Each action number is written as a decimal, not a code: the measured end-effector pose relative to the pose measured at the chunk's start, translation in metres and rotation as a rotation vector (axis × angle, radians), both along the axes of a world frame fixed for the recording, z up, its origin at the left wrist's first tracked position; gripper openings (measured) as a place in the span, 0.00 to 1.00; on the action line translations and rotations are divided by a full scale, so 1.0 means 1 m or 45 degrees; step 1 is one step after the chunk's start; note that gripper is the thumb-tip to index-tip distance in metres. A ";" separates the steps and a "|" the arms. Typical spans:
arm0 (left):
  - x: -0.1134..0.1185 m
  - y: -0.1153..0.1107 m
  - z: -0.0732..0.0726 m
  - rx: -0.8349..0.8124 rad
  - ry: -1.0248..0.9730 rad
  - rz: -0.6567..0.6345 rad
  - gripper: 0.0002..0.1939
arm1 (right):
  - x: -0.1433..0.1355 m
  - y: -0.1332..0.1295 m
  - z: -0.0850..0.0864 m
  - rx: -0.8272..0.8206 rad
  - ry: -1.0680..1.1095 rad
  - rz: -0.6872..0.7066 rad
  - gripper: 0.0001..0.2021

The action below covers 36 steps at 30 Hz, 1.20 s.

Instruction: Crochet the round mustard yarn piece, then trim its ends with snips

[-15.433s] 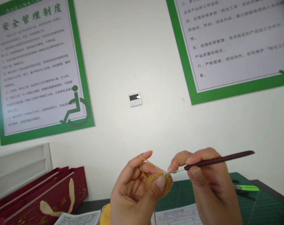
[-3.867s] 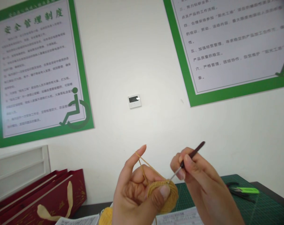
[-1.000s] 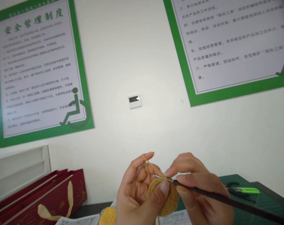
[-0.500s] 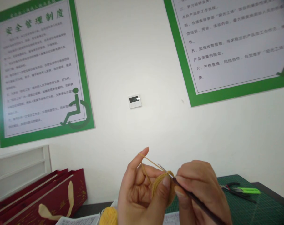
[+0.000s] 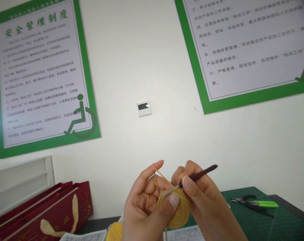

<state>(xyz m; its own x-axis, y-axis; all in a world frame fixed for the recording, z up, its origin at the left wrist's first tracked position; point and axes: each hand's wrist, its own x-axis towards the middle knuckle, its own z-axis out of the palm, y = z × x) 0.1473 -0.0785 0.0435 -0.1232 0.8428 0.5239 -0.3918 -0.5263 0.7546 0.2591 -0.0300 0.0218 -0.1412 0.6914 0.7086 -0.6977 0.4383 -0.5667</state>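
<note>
Low centre, raised off the worktop | left hand clenched on yellow crochet disc, thumb pinning the edge to steady it, forefinger lifted to tension yarn strand | right hand gripping crochet hook pencil-style, tip at disc rim | yarn ball below, pliers well apart on green mat

2 posters flank the thermostat on the wall; gift bags left, cutting mat right, snips on it.
</note>
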 end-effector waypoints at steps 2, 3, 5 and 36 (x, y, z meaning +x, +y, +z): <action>0.003 -0.001 -0.001 0.006 -0.019 0.049 0.30 | 0.000 0.001 -0.003 0.215 0.021 -0.296 0.06; 0.004 -0.001 -0.001 0.018 -0.036 0.082 0.30 | 0.002 0.001 -0.004 0.380 0.010 -0.525 0.01; 0.006 -0.002 -0.001 0.034 -0.068 0.126 0.30 | 0.008 0.001 -0.005 0.753 -0.040 -1.072 0.11; 0.010 -0.001 0.000 0.094 -0.033 0.092 0.21 | 0.000 -0.007 -0.006 0.268 0.183 -0.411 0.06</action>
<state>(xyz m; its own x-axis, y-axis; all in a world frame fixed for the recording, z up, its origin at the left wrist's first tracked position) 0.1575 -0.0792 0.0440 -0.1967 0.7905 0.5800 -0.3699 -0.6077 0.7028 0.2592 -0.0372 0.0162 0.1698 0.5216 0.8361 -0.5706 0.7438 -0.3481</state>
